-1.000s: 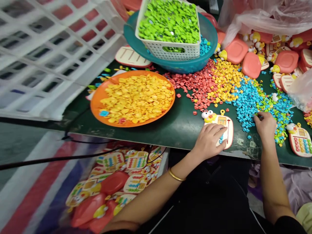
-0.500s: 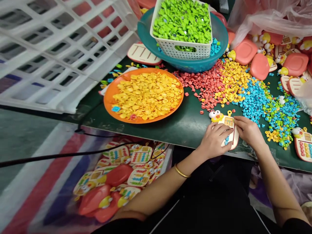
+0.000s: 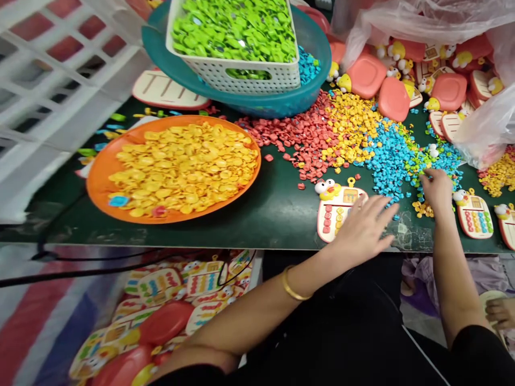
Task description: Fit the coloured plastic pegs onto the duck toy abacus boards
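Observation:
A cream toy board [image 3: 326, 231] with a red rim, a yellow-beaked face and goggle eyes lies on the table near its front edge. Red and yellow small pieces sit in columns on it. My left hand [image 3: 360, 230] hovers over or rests on the board's right side, fingers spread, hiding that part. Over the mixed green and blue pieces [image 3: 450, 161], my right hand [image 3: 438, 190] has its fingers bent together at the pile; what they pinch, if anything, is hidden. Beside that hand are small yellow pieces [image 3: 423, 209].
An orange plate [image 3: 94, 185] of yellow pieces stands left. Behind it, a teal basin [image 3: 257, 104] holds a white basket [image 3: 209, 75] of green pieces. Red pieces [image 3: 314, 128] and blue pieces [image 3: 386, 161] lie heaped. A filled board [image 3: 477, 220] lies right; a white crate [image 3: 52, 123] leans left.
My right hand has left the board and moved right to the green and blue pile. My left hand's fingers have lifted and spread. The view has shifted right.

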`<state>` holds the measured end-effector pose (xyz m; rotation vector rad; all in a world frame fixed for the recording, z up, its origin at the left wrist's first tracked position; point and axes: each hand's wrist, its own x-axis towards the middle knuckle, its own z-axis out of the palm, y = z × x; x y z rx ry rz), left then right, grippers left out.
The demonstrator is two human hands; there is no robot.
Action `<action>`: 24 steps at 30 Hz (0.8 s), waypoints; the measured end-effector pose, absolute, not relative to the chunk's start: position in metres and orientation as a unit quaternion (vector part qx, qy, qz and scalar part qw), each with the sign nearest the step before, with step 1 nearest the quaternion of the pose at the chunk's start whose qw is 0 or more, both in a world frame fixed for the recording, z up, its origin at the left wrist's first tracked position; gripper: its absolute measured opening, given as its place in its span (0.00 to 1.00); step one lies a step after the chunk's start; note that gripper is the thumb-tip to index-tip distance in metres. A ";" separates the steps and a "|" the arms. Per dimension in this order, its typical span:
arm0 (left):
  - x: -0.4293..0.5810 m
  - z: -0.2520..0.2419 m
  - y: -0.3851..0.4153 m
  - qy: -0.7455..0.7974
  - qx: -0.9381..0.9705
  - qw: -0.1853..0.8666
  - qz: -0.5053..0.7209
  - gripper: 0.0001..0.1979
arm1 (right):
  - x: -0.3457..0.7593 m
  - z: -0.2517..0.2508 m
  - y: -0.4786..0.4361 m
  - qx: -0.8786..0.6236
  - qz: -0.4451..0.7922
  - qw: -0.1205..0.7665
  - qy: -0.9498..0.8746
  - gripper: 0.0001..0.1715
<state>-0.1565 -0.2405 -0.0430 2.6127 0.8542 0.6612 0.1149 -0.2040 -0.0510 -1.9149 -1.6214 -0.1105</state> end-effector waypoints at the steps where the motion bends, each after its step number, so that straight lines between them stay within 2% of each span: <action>1: -0.139 -0.043 -0.239 0.254 0.933 0.145 0.209 0.32 | 0.122 -0.054 -0.196 -0.720 -0.031 0.303 -0.623 0.08; 4: -0.093 -0.055 -0.222 0.244 0.952 0.118 0.138 0.33 | 0.123 -0.060 -0.187 -0.701 0.018 0.284 -0.654 0.06; 10: -0.070 -0.073 -0.142 0.296 0.945 0.087 0.106 0.28 | 0.119 -0.054 -0.220 -0.718 0.057 0.323 -0.614 0.17; 14: -0.079 -0.053 -0.104 0.310 0.941 0.074 0.112 0.30 | 0.111 -0.054 -0.230 -0.751 0.097 0.267 -0.596 0.15; 18: -0.114 -0.022 -0.118 0.349 0.922 0.075 0.150 0.29 | 0.090 -0.053 -0.234 -0.752 0.093 0.227 -0.612 0.15; 21: -0.160 -0.015 -0.161 0.386 0.897 0.099 0.192 0.24 | 0.068 -0.049 -0.240 -0.738 0.124 0.305 -0.589 0.13; 24: -0.200 -0.030 -0.208 0.379 0.888 0.171 0.196 0.20 | 0.031 -0.049 -0.241 -0.693 0.232 0.405 -0.549 0.12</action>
